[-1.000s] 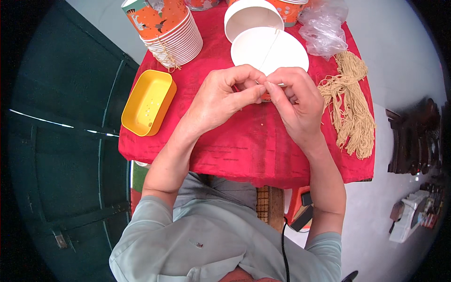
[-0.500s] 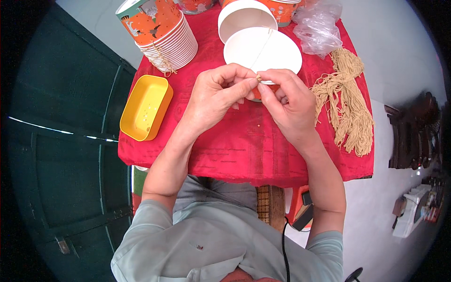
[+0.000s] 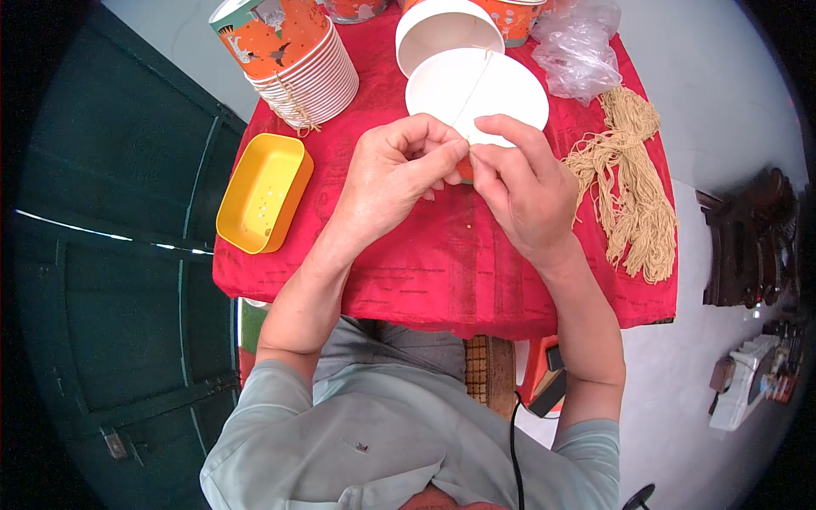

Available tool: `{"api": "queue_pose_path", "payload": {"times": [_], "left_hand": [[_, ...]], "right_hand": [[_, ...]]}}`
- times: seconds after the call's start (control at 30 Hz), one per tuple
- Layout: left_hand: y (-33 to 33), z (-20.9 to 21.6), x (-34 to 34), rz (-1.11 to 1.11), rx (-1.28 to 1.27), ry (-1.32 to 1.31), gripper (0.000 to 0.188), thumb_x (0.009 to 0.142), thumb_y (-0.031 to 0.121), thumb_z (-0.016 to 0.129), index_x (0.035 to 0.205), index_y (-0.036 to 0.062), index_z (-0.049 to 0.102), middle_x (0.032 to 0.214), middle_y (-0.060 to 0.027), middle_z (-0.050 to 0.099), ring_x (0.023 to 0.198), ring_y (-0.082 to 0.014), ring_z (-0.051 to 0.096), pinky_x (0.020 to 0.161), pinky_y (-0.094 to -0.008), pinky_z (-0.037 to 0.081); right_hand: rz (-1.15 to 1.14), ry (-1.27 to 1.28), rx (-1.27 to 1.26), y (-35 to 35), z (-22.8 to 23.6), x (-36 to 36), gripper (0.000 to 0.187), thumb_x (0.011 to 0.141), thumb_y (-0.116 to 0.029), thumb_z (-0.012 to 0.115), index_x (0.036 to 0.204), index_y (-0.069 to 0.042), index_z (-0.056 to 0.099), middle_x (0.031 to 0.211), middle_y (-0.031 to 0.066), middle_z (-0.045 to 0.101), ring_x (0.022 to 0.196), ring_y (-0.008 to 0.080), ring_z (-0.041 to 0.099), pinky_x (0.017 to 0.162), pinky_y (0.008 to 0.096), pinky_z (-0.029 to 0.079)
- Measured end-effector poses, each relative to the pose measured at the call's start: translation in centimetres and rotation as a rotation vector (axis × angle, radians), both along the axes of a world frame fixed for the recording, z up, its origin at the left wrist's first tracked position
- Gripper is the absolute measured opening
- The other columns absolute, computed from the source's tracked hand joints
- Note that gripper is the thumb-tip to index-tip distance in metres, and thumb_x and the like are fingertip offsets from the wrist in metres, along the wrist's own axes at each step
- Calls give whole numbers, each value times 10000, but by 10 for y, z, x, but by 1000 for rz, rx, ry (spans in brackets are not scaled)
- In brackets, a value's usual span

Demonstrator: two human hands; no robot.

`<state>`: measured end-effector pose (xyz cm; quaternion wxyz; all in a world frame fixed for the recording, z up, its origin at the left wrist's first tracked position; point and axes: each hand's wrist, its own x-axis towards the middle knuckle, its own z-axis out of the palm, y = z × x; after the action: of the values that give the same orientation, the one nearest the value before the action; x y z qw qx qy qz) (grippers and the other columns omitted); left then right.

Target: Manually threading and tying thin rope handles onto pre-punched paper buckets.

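Note:
Both of my hands meet at the near rim of an orange paper bucket whose round white face (image 3: 501, 85) is turned up. A thin tan string (image 3: 474, 92) runs across that white face from its far rim to my fingertips. My left hand (image 3: 399, 170) pinches the string's near end between thumb and index finger. Close against it, my right hand (image 3: 531, 191) has its thumb and curled fingers together at the same spot, with the index finger raised. What lies between the right fingertips is mostly hidden, apparently the string.
A yellow plastic box (image 3: 265, 194) holding a few tiny bits stands left on the red tablecloth (image 3: 399, 293). Behind it is a stack of paper buckets (image 3: 293, 72). A hank of tan string (image 3: 633, 191) lies right, below a clear plastic bag (image 3: 578, 51). Another bucket (image 3: 446, 38) lies tipped behind.
My right index finger has lifted off the pinch and the right hand has shifted slightly. The small tan piece seen between the fingertips is now mostly hidden. My left hand has stayed put.

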<state>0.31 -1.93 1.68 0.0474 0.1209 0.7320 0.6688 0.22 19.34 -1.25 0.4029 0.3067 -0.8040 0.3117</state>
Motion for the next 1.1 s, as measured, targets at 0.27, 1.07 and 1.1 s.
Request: {"api": "queue_pose_path", "payload": {"times": [0.27,1.07,1.1], "left_hand": [[-13,9,-5,-112,-123,-9,206,1120,235,758,1137,34,802,902,-14,789,815,-73,736,718,-233,591],[18,-11,5,295,-641,973,174,952,84,856,1107,81,778,965,-99,800,833,-276,797,704,-390,618],[18,-11,5,293,-641,974,174,952,84,856,1107,81,778,965,-99,800,833,-276,797,704,-390,618]], "right_hand": [[138,84,60,4,3,-5,174,849,-23,845,971,-36,721,1305,32,755,856,200,781,686,343,638],[197,-268,-308,-3,-7,-4,201,948,37,802,1051,-63,662,1039,52,774,735,129,740,620,300,606],[191,-296,-297,-2,-5,-3,190,955,29,807,1062,-62,678,1037,59,776,760,151,753,645,313,615]]}}
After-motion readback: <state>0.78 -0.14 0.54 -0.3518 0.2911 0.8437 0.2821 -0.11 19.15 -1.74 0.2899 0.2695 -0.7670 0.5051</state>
